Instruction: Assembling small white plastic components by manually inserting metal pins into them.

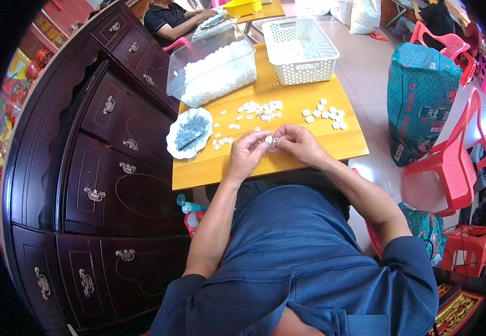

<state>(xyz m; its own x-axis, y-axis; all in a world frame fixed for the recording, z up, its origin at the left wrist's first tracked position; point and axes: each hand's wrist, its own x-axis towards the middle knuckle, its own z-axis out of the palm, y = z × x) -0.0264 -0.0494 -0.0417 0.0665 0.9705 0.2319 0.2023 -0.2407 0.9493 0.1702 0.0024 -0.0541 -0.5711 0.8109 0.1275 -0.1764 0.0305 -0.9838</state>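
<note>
Close together over the near edge of the wooden table (344, 145), my left hand (245, 155) and my right hand (303, 147) are both closed in a pinch. Between their fingertips is a small white plastic piece (269, 139); its finer details are too small to make out. More small white pieces with dark holes (263, 110) lie loosely just beyond my hands. To the right sits a group of rounded white caps (326, 114). Left of my hands, a white scalloped dish (172, 147) holds many small bluish-grey clear parts (191, 127), with a thin dark stick (192, 141) lying across them.
A clear bin (176, 84) full of white pieces and a white perforated basket (304, 74) stand at the table's far side. Dark wooden cabinets (125, 196) line the left. A teal bag (422, 106) and red plastic chairs (450, 168) are on the right. Another person (167, 22) sits beyond.
</note>
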